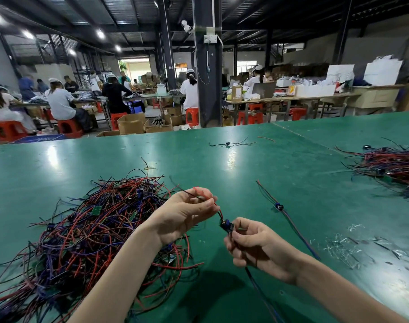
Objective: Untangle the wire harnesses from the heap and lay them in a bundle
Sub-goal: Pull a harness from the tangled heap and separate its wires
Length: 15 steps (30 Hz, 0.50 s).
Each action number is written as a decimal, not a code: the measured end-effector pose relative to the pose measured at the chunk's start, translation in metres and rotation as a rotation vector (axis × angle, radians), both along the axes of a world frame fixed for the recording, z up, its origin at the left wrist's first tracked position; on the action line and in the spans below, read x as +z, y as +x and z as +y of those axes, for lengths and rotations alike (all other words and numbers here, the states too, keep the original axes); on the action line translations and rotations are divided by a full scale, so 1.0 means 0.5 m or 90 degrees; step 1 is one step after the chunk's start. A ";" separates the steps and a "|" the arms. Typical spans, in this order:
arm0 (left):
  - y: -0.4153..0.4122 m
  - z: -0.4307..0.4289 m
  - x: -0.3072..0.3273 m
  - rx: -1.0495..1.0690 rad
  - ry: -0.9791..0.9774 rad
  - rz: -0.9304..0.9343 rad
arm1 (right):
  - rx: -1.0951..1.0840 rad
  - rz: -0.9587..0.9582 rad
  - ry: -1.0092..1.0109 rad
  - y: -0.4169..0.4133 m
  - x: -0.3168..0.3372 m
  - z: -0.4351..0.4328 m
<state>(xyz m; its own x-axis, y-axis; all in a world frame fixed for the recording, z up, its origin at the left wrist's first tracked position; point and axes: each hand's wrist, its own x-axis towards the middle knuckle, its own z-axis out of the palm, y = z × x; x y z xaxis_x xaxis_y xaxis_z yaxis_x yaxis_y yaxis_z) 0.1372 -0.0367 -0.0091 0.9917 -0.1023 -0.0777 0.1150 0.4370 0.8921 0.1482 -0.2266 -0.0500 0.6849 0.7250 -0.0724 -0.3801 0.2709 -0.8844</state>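
Note:
A big heap of tangled red, black and blue wire harnesses [89, 229] lies on the green table [245, 173] at the left. Both hands hold one harness [226, 225] lifted just above the table, right of the heap. My left hand [187, 212] pinches its red and black wires. My right hand [254, 247] grips it below its small blue-and-black component, and its wires hang down past the wrist. A single straightened harness [279, 207] lies on the table to the right.
Another pile of harnesses [392, 164] sits at the right edge. One loose black harness [229, 143] lies farther back in the middle. Bits of clear plastic scrap [348, 248] are scattered at the right front. Seated workers and tables fill the hall behind.

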 end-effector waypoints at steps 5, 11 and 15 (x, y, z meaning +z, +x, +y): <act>0.002 -0.014 -0.008 0.024 0.068 -0.029 | 0.019 -0.034 -0.015 0.000 -0.011 0.001; 0.000 -0.035 -0.011 0.035 0.172 -0.057 | -0.094 -0.069 -0.031 0.006 -0.020 0.007; 0.002 -0.045 -0.013 0.064 0.217 -0.079 | -0.184 -0.124 -0.067 0.011 -0.023 0.007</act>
